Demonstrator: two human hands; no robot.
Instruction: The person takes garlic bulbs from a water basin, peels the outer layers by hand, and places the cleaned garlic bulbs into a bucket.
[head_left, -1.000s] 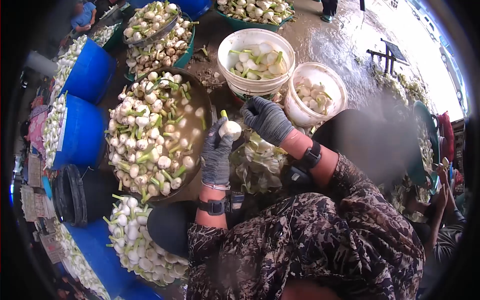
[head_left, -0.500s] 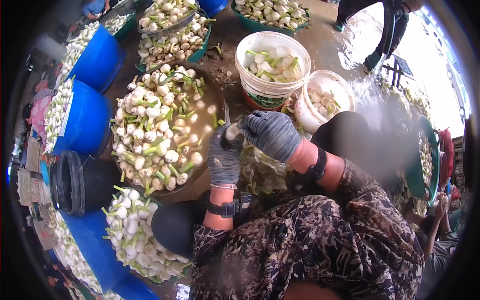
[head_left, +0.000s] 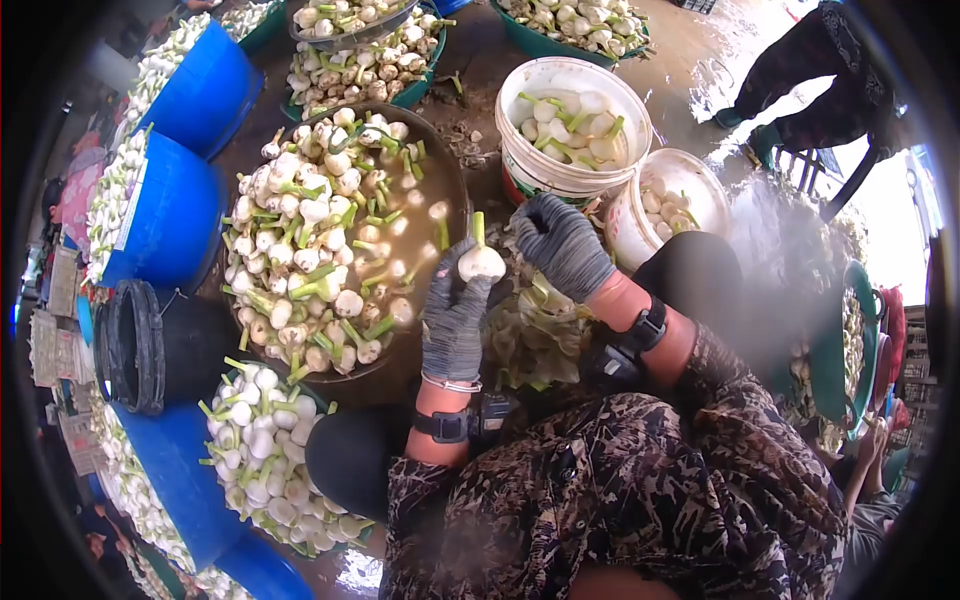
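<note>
In my gloved left hand (head_left: 452, 325) a white garlic bulb (head_left: 481, 263) stands with its short green stem pointing up. My gloved right hand (head_left: 565, 248) is a little to the right of the bulb, apart from it, with its fingers curled in; what they hold, if anything, is hidden. Left of my hands, garlic bulbs (head_left: 310, 210) are heaped in a wide round basin (head_left: 466, 205) with muddy brown water. Beyond my right hand stand a white bucket (head_left: 545, 172) and a smaller white bucket (head_left: 622, 228), both with pale bulbs inside. Loose peels (head_left: 545, 340) lie below my hands.
Blue tubs (head_left: 180, 215) full of garlic line the left side, with a black bucket (head_left: 190, 340) among them. Near my left knee sits a heap of clean bulbs (head_left: 270, 450). Another person's legs (head_left: 800, 110) are at the upper right on wet ground.
My right hand has come away from the bulb to the right. The bulb, earlier mostly covered, now shows upright in my left hand. The person at upper right has shifted, and my view has moved slightly.
</note>
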